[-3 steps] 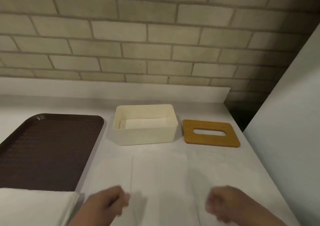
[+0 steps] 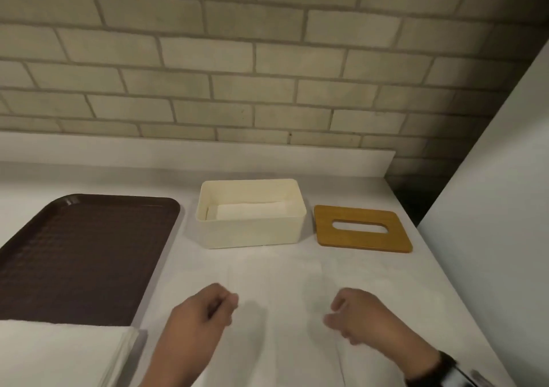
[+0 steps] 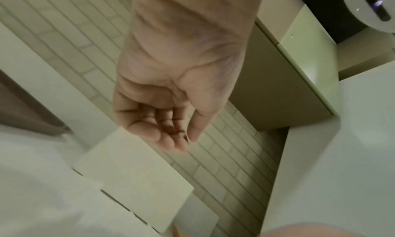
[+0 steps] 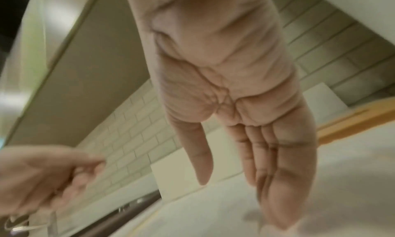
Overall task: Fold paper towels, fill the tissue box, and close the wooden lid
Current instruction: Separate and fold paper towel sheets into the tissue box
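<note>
The cream tissue box [image 2: 251, 232] stands open at the middle of the counter, with a folded white towel [image 2: 249, 210] lying flat inside. The wooden lid [image 2: 362, 242], which has a slot in it, lies flat to the box's right. An unfolded paper towel [image 2: 282, 279] is spread on the counter in front of the box. My left hand [image 2: 228, 306] hovers over its left part with fingers loosely curled and nothing in them, as the left wrist view [image 3: 183, 142] also shows. My right hand [image 2: 332, 312] is over the right part, fingers nearly straight and empty [image 4: 239, 201].
A dark brown tray [image 2: 83, 253] lies left of the box. A stack of white paper towels [image 2: 59, 354] sits at the near left corner. A brick wall runs behind the counter, and a white panel [image 2: 490, 208] borders it on the right.
Both hands have moved forward from the near edge of the spread towel toward the box, and the right hand has also moved slightly inward.
</note>
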Motion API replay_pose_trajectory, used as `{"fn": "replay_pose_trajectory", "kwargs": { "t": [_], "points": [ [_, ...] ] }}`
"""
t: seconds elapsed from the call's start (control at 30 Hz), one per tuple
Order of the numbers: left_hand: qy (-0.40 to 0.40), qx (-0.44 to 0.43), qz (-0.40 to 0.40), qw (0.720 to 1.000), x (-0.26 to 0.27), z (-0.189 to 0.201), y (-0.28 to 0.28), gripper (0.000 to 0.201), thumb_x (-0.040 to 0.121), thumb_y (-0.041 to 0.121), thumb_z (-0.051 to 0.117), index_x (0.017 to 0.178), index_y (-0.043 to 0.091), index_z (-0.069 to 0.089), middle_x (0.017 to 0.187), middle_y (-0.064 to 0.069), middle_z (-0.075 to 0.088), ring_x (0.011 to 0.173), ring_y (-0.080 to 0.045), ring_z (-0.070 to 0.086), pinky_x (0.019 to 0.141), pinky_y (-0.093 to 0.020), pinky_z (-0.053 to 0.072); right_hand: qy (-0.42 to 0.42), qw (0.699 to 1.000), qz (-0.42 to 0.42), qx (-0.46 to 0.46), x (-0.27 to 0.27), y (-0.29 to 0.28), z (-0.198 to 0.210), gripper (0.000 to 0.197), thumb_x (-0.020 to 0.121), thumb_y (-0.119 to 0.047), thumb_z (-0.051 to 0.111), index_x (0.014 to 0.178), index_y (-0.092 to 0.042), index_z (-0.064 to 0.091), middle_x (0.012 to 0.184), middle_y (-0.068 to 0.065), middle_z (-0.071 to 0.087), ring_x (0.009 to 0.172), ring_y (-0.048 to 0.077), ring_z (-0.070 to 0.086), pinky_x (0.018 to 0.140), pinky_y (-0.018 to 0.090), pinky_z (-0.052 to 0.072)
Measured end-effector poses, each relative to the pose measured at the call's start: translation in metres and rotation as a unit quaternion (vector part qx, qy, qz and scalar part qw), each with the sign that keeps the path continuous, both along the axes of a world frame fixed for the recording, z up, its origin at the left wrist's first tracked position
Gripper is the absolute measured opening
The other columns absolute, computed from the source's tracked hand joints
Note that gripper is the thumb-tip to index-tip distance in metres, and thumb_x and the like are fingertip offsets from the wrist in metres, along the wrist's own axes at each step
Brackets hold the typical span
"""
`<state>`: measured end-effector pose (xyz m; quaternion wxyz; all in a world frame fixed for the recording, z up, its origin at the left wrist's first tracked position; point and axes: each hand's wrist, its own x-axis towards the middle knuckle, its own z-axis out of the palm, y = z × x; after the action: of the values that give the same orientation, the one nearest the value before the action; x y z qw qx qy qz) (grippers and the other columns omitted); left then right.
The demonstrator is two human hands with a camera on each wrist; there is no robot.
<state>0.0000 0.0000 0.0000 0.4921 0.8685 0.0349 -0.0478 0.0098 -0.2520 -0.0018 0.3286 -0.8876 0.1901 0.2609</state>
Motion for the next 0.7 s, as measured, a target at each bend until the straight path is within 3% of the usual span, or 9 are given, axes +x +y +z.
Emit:
{"fn": "replay_pose_trajectory", "kwargs": {
  "t": [0.1,0.17,0.27,0.37,0.47,0.57,0.67,0.7],
  "points": [
    [-0.019,0.006,0.010,1.000,0.003,0.006,-0.018,0.018,0.089,0.032,0.060,0.072,0.025,0.061,0.070,0.014,0.068,0.065,-0.009,0.062,0.068,-0.025,0.047,-0.026,0.997,0.016,-0.077,0.023,0.024,-0.014,0.057,0.084,-0.036,0.064,0.129,-0.011,0.040,0.127,0.007,0.053,0.109,0.019,0.055,0.085,0.026,0.046],
    [-0.016,0.012,0.006,1.000,0.004,0.002,-0.022,0.017,0.089,0.033,0.058,0.073,0.027,0.060,0.071,0.012,0.068,0.066,-0.007,0.061,0.066,-0.022,0.046,-0.048,0.995,-0.018,-0.082,0.028,0.033,-0.024,0.079,0.084,-0.032,0.066,0.142,-0.010,0.019,0.138,0.010,0.042,0.123,0.024,0.048,0.093,0.029,0.046],
    [-0.013,0.022,0.005,1.000,0.006,-0.002,-0.021,0.017,0.090,0.033,0.056,0.075,0.028,0.060,0.074,0.010,0.067,0.068,-0.008,0.060,0.064,-0.021,0.046,-0.067,0.993,-0.039,-0.087,0.031,0.041,-0.033,0.082,0.084,-0.015,0.066,0.144,-0.015,0.010,0.131,0.011,0.047,0.116,0.025,0.053,0.091,0.033,0.051],
    [0.005,0.010,0.008,1.000,0.008,-0.005,-0.018,0.016,0.090,0.030,0.056,0.074,0.029,0.059,0.074,0.015,0.066,0.065,-0.005,0.058,0.059,-0.017,0.041,-0.099,0.992,-0.065,-0.035,0.030,0.036,-0.038,0.076,0.083,-0.005,0.064,0.143,-0.017,0.019,0.098,0.005,0.058,0.093,0.020,0.061,0.074,0.025,0.054],
    [0.022,-0.019,0.017,0.999,0.011,-0.012,-0.017,0.015,0.090,0.029,0.057,0.076,0.034,0.060,0.074,0.007,0.067,0.061,-0.002,0.057,0.060,-0.017,0.043,-0.125,0.989,-0.068,0.023,0.025,0.028,-0.031,0.054,0.082,-0.005,0.066,0.130,-0.015,0.044,0.080,-0.002,0.056,0.071,0.009,0.056,0.053,0.010,0.040],
    [0.065,-0.082,0.044,0.994,0.014,-0.017,-0.018,0.005,0.086,0.042,0.060,0.089,0.038,0.060,0.090,0.005,0.067,0.076,-0.009,0.063,0.078,-0.027,0.053,-0.147,0.979,-0.077,0.123,0.017,0.023,-0.011,0.012,0.083,-0.003,0.064,0.093,-0.009,0.068,0.070,-0.002,0.066,0.056,0.005,0.057,0.048,0.009,0.038],
    [0.143,-0.189,0.042,0.971,0.019,-0.019,-0.021,0.052,0.065,0.074,0.058,0.103,0.039,0.061,0.101,0.009,0.070,0.091,-0.008,0.067,0.093,-0.032,0.050,-0.152,0.954,-0.070,0.249,0.012,0.024,0.017,0.011,0.083,-0.004,0.065,0.073,-0.009,0.065,0.064,0.002,0.066,0.061,0.013,0.057,0.062,0.019,0.042],
    [0.179,-0.236,0.023,0.955,0.021,-0.014,-0.022,0.061,0.064,0.079,0.057,0.108,0.037,0.062,0.103,0.010,0.072,0.095,-0.007,0.068,0.096,-0.032,0.049,-0.156,0.943,-0.062,0.286,0.012,0.026,0.025,0.015,0.083,-0.005,0.066,0.070,-0.009,0.061,0.062,0.004,0.062,0.064,0.017,0.055,0.066,0.024,0.042]
  ]
}}
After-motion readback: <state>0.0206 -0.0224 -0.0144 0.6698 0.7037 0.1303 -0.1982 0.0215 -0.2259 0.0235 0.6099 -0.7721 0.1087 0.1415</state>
